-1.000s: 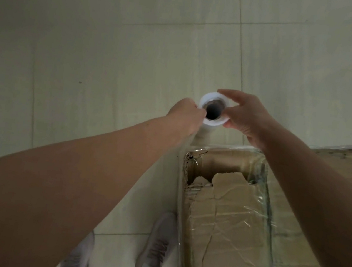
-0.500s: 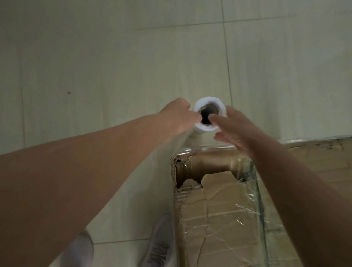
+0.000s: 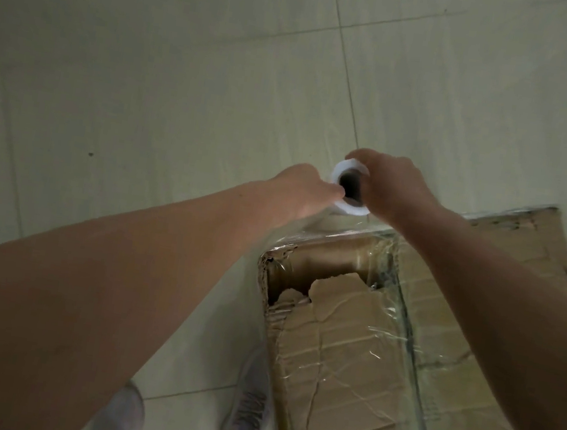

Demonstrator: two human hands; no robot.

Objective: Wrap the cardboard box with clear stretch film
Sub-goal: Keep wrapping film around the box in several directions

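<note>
Head view: the stretch film roll (image 3: 340, 172) is seen end-on, held upright just beyond the far left corner of the cardboard box (image 3: 346, 353), which is laid on the tiled floor (image 3: 149, 66) with its long axis running far to near. The roll's left side is gripped by the curled left hand (image 3: 302, 190), and its far right rim is wrapped by the right hand (image 3: 389, 186). Since the box lies near and right of both hands, with the right hand closer, the roll is judged to need carrying rightward along the far end.
</note>
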